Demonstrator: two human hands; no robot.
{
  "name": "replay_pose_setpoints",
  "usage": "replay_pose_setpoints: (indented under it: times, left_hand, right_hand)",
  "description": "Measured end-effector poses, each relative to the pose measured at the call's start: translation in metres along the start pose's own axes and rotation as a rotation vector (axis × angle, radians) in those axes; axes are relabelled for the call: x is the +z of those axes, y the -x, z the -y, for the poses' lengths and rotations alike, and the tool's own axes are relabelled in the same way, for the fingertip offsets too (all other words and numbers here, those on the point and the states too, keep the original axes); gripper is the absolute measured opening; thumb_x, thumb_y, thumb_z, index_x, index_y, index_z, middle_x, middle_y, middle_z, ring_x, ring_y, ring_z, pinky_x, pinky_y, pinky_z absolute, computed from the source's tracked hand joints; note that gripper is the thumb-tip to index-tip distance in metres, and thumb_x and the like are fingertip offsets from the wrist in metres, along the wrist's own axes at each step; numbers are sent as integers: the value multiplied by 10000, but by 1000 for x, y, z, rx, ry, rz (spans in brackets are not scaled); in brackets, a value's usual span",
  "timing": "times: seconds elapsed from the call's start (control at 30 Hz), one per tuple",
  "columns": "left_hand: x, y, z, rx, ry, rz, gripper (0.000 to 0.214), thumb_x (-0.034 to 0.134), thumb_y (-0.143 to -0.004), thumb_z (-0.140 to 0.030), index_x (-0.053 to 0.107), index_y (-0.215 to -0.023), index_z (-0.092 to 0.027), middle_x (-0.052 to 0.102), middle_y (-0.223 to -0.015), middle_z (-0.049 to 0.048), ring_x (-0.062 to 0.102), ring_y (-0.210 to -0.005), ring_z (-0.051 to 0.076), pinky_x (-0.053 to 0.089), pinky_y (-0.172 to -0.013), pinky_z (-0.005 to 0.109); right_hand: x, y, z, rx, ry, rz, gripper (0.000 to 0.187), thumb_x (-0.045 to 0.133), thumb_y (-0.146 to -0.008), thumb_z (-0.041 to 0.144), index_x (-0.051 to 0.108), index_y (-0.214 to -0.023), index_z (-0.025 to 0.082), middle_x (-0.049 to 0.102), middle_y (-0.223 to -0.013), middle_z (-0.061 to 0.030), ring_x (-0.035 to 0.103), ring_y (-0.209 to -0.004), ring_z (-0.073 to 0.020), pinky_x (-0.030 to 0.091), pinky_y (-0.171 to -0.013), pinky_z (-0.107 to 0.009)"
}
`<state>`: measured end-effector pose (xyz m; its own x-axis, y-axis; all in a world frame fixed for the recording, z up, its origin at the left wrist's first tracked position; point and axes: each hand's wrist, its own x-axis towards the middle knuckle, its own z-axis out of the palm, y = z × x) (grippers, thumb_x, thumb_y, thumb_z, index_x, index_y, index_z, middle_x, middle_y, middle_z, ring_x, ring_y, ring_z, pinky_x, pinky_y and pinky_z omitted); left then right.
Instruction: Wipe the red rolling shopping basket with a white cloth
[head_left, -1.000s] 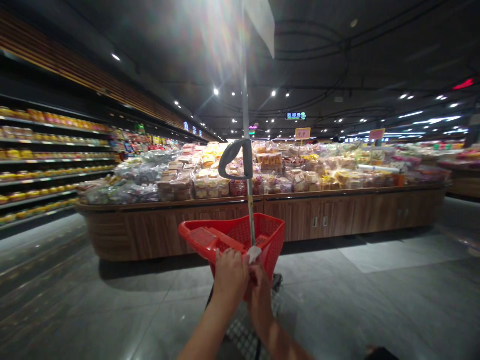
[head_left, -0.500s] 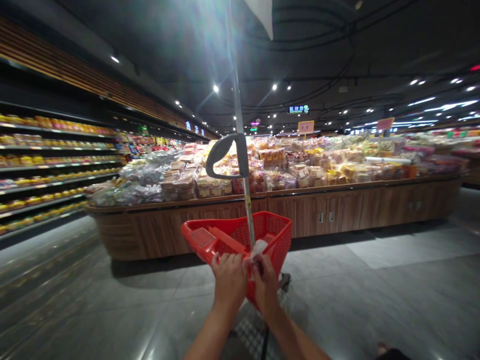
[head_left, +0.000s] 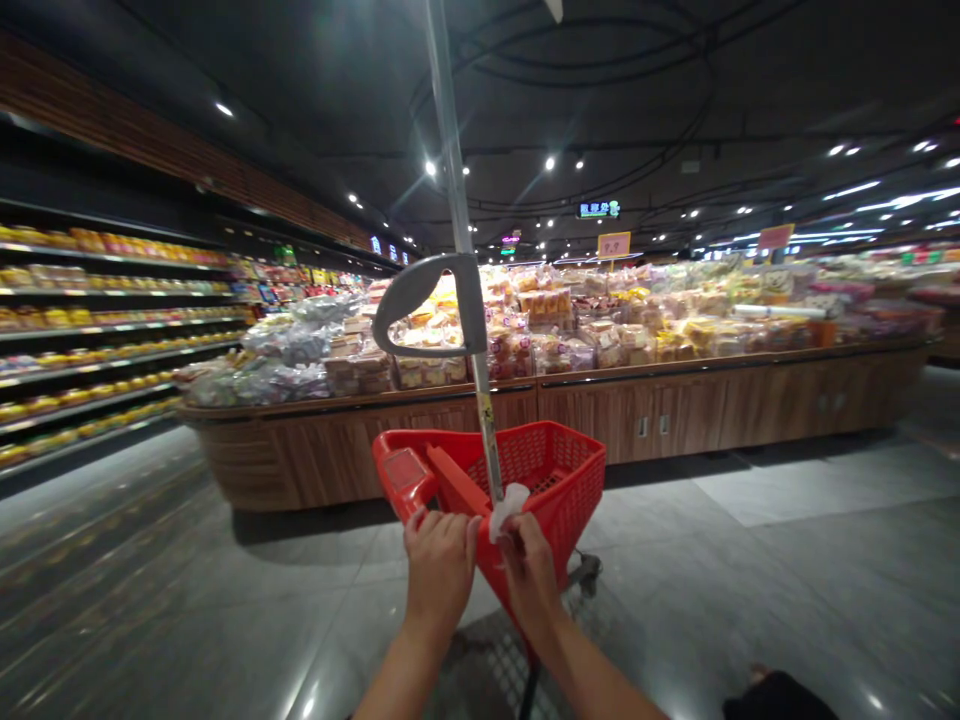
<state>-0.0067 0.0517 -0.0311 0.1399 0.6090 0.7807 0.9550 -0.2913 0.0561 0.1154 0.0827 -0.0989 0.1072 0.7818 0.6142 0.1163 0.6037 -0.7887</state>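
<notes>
A red plastic shopping cart basket [head_left: 555,470] rolls in front of me, empty as far as I can see. My left hand [head_left: 439,565] is closed over its near rim. Beside it, my right hand [head_left: 529,570] is also closed on the rim, with a scrap of white paper [head_left: 508,503] sticking up from its fingers. A grey metal pole [head_left: 461,250] with a curved grey handle [head_left: 420,310] rises from the cart just beyond my hands.
A long wooden display island [head_left: 600,420] piled with bagged baked goods stands straight ahead. Shelves [head_left: 90,340] of yellow packaged goods line the left wall. Grey tiled floor [head_left: 750,560] stretches on both sides. A dark shoe tip [head_left: 772,695] shows at the lower right.
The cart and both hands have moved toward the display island and swung slightly right. The pole now leans more to the left in view. Both hands keep their hold.
</notes>
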Motion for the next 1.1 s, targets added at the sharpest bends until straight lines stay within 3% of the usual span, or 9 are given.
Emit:
replay_pose_setpoints:
  times: [0.23, 0.3, 0.5, 0.67, 0.77, 0.9, 1.0, 1.1]
  left_hand:
    - [-6, 9, 18, 36, 44, -71, 340, 396, -912, -309, 608, -668, -201, 625, -629, -1, 537, -692, 169, 325, -886, 398]
    - [-6, 11, 21, 48, 52, -100, 332, 413, -908, -305, 602, -655, -202, 617, -612, -7, 533, -679, 164, 334, -876, 390]
    - [-6, 13, 27, 77, 86, -138, 289, 450, -895, -274, 596, -656, -201, 603, -602, -12, 526, -682, 156, 346, -872, 380]
    - [-11, 14, 31, 99, 126, -159, 268, 473, -883, -251, 583, -643, -204, 592, -595, -17, 519, -675, 149, 352, -850, 368]
    - [-12, 16, 34, 91, 149, -170, 255, 503, -866, -258, 577, -628, -206, 586, -584, -20, 514, -662, 148, 356, -836, 370]
    - [-12, 16, 37, 92, 171, -172, 220, 543, -840, -264, 584, -632, -205, 586, -584, -20, 515, -658, 147, 365, -830, 372]
    - [-12, 15, 40, 106, 187, -167, 228, 539, -835, -253, 579, -616, -202, 574, -565, -24, 512, -636, 137, 374, -833, 366]
    - [-10, 13, 42, 98, 190, -158, 243, 533, -833, -261, 571, -601, -200, 564, -561, -21, 508, -630, 136, 387, -824, 358]
  right_hand:
    - [-28, -19, -31, 89, 174, -93, 149, 441, -763, 146, 567, -836, 179, 601, -822, -60, 564, -797, -208, 439, -739, -311]
    - [-31, -24, -29, 68, 194, -78, 157, 453, -760, 136, 587, -828, 178, 604, -833, -66, 570, -809, -210, 444, -751, -313]
    - [-24, -30, 5, -126, 157, 220, 206, 489, -755, 47, 638, -783, 186, 576, -811, -24, 560, -800, -155, 428, -737, -248]
    - [-50, -53, 0, -53, 321, 421, 189, 552, -732, 38, 684, -731, 174, 576, -742, -13, 552, -713, -139, 408, -686, -244]
    - [-60, -65, 0, -1, 351, 456, 140, 590, -717, 56, 688, -715, 157, 603, -726, -17, 568, -715, -144, 414, -689, -245]
    - [-42, -77, 10, -66, 248, 631, 141, 590, -734, 87, 695, -802, 154, 640, -768, -10, 584, -734, -128, 425, -664, -205]
    - [-19, -87, 11, -98, 233, 804, 154, 596, -697, 53, 700, -760, 147, 634, -672, 16, 569, -623, -107, 412, -570, -177]
    - [-1, -95, 8, -133, 259, 835, 142, 629, -634, 30, 690, -658, 156, 596, -566, 46, 535, -531, -93, 391, -508, -165]
